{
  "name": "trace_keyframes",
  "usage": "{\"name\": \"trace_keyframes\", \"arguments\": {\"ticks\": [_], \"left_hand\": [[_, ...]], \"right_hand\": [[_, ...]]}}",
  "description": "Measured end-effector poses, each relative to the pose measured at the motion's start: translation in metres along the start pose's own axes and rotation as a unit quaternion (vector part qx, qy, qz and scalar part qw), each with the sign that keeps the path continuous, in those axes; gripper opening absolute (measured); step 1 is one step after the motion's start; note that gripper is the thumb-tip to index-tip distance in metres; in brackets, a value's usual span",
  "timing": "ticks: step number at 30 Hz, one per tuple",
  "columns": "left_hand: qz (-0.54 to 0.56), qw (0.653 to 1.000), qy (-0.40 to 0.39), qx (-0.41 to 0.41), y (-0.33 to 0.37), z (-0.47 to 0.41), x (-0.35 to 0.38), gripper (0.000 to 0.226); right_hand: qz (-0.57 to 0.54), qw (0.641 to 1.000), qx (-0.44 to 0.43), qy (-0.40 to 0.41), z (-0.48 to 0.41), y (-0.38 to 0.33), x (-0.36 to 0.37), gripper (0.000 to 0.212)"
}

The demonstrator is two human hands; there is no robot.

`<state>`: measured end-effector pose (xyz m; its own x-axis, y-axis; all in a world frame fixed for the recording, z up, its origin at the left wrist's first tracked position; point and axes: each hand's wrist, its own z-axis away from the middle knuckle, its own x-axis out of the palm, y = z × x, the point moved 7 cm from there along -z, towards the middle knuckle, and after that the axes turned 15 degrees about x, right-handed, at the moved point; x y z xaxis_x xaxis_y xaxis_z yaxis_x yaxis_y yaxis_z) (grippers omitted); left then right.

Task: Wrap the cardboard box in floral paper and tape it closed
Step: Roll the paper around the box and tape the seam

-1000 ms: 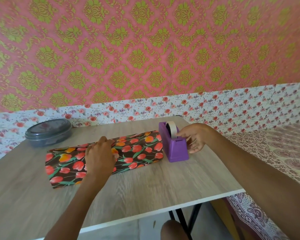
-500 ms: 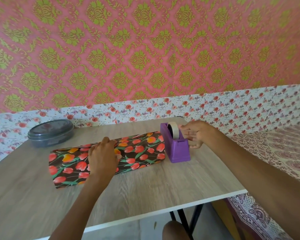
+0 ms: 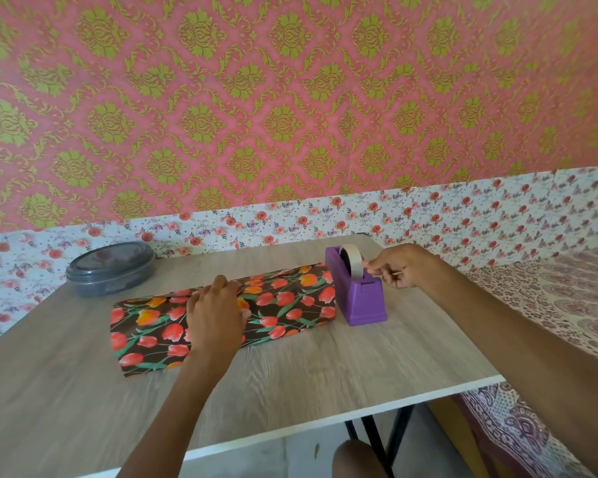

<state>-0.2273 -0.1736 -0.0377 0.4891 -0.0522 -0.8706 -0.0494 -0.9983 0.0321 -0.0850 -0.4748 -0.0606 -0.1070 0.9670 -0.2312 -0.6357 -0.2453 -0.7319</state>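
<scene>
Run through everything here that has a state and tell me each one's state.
Paper: folded over the box, no tape visible on it.
Box: hidden under the paper.
Left hand: presses the paper down on top.
Right hand: pinches at the tape's end.
Tape: mounted in the dispenser.
Dispenser: upright on the table, beside the paper.
Container: lid on.

One wide head-worn view looks forward and slightly down across the desk (image 3: 325, 374) toward the patterned wall (image 3: 290, 98), close, the desk's near edge crossing the lower frame.
</scene>
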Motion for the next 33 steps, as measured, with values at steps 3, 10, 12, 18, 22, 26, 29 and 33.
{"name": "trace_keyframes", "arguments": {"ticks": [3, 10, 12, 18, 22, 26, 29, 33], "left_hand": [[0.000, 1.000, 0.004, -0.003, 0.000, 0.000, 0.000, 0.040], [-0.006, 1.000, 0.017, -0.004, 0.000, 0.001, 0.002, 0.041], [-0.009, 1.000, 0.018, -0.003, 0.001, 0.001, 0.002, 0.041], [-0.006, 1.000, 0.013, -0.001, 0.001, 0.001, 0.003, 0.042], [-0.005, 1.000, 0.016, 0.003, 0.001, 0.003, 0.003, 0.041], [-0.002, 1.000, 0.015, 0.010, 0.001, 0.003, 0.005, 0.039], [-0.003, 1.000, 0.014, 0.010, 0.001, 0.002, 0.006, 0.040], [-0.003, 1.000, 0.015, 0.010, 0.001, 0.003, 0.006, 0.042]], "right_hand": [[-0.036, 0.999, -0.008, -0.024, 0.005, 0.006, 0.000, 0.005], [-0.175, 0.984, 0.005, -0.040, 0.009, 0.024, 0.002, 0.014], [-0.195, 0.980, 0.016, -0.036, 0.010, 0.024, 0.001, 0.017], [-0.286, 0.955, -0.040, -0.067, 0.026, 0.027, 0.000, 0.020], [-0.345, 0.921, -0.147, -0.108, 0.030, 0.041, 0.004, 0.039], [-0.355, 0.902, -0.202, -0.139, 0.022, 0.056, 0.004, 0.041], [-0.348, 0.898, -0.228, -0.143, 0.016, 0.059, 0.005, 0.037], [-0.354, 0.891, -0.249, -0.140, 0.016, 0.064, 0.009, 0.045]]}}
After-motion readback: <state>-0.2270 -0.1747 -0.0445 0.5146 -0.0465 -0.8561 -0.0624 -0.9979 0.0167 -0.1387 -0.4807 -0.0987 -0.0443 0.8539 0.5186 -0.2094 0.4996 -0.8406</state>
